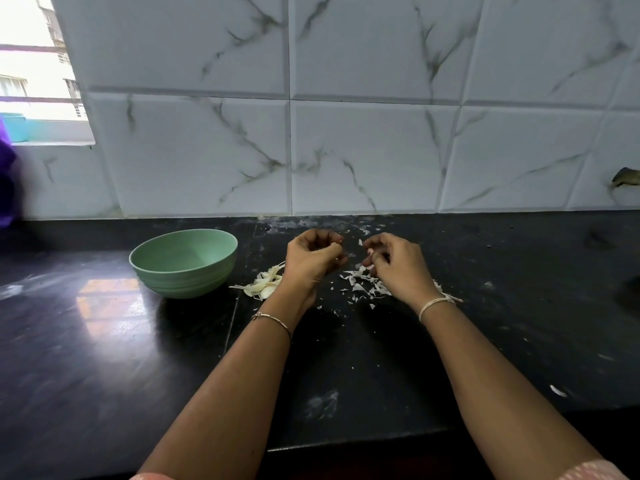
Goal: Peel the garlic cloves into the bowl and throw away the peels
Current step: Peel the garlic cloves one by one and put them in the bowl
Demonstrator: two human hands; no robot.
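On the dark desk [104,358], torn peels [363,289] and unpeeled cloves [265,285] lie just under two curled hands. The right hand [394,265] pinches a small clove [370,251]; the left hand [313,258] seemingly pinches a skin scrap. Peeling looks underway. Next, the clove goes left into the green bowl [183,278].

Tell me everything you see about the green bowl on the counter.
The bowl is pale green with a matte, plastic-like look and shallow ridges round its lower wall. It stands upright on the black counter. No cloves show in the visible part of its inside. Only the counter touches it; the garlic pile lies apart on its right.
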